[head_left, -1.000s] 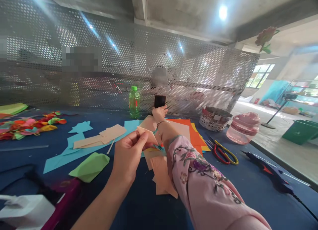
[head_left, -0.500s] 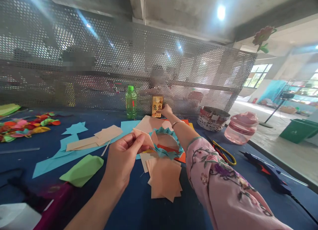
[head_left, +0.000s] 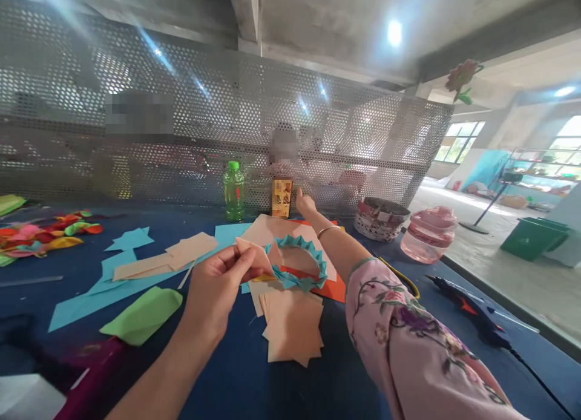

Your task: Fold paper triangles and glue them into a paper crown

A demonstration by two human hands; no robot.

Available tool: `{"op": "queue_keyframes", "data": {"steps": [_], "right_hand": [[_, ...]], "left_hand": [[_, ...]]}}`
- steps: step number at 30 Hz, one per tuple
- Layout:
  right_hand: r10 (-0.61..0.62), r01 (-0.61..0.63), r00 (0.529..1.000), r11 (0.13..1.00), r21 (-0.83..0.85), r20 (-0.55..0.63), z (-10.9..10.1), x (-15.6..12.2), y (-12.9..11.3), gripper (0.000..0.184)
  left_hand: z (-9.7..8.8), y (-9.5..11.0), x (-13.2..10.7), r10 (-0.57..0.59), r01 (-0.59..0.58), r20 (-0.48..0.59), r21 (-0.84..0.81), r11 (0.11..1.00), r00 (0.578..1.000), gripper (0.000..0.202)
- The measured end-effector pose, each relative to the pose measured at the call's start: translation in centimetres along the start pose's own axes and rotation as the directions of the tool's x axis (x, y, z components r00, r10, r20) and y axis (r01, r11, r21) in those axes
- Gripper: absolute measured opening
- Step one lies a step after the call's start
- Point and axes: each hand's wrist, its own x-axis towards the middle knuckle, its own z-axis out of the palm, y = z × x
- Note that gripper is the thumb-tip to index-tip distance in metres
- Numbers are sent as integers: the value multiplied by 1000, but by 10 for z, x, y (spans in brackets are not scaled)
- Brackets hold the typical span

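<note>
Across the blue worktop (head_left: 242,359), pinching peach paper (head_left: 256,255) in the left hand (head_left: 215,290) beside a turquoise paper ring (head_left: 297,281) — holding the right hand (head_left: 307,205) unclasped near the phone (head_left: 282,197).

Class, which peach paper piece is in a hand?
The peach piece pinched by the left hand, beside the toothed blue ring; the stack nearer the camera and the pieces farther left lie unheld.

The left hand (head_left: 220,281) pinches a folded peach paper (head_left: 259,258) beside the left of a spiky blue paper ring (head_left: 302,282). Farther off, the right hand (head_left: 307,204) hovers just right of an upright, lit smartphone (head_left: 282,198). Peach paper squares (head_left: 293,329) lie stacked nearer.
</note>
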Motion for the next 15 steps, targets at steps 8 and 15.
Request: {"op": "queue_keyframes", "data": {"steps": [8,15], "right_hand": [[-108,130,987,972,-198,122,-87,-113,57,30],[45,-36,999,918,-396,14,-200,-245,170,21]], "left_hand": [[6,5,-4,-38,37,-12,-59,998,999,25],[10,8,-8,-29,29,72,0,1000,997,28]]}}
